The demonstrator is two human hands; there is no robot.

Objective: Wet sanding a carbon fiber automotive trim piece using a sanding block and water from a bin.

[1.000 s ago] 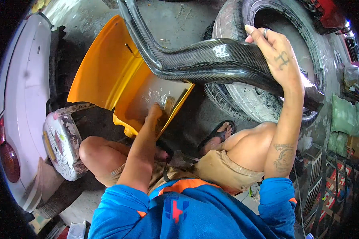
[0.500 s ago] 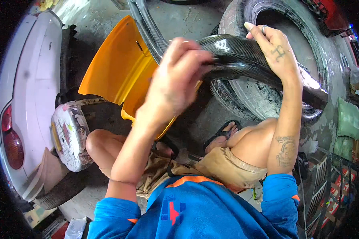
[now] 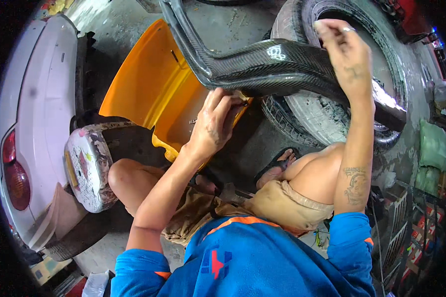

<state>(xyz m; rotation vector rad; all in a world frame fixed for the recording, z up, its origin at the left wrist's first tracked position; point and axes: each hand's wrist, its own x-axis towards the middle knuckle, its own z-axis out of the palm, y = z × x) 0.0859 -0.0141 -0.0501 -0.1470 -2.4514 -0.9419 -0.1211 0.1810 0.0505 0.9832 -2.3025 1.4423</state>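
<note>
A long, bent strip of glossy black carbon-fibre trim lies across the orange-yellow body panel and the tyres. At its near edge, left of the middle, my left hand is closed, fingers curled together against the underside. Whatever those fingertips grip is hidden. Over the trim's right part is my right hand, raised, with its thumb and bent fingers drawn together in a pinch. Slight blur hides what, if anything, is between them.
Behind the trim are dusty tyres. On my left stand a paint-spattered stool and a pale car bumper with a red tail light. A green bag and a metal rack are at the right.
My left hand has come down from above the trim to its near edge. My right hand has let go of the trim's far edge and lifted slightly. The trim has barely shifted.
</note>
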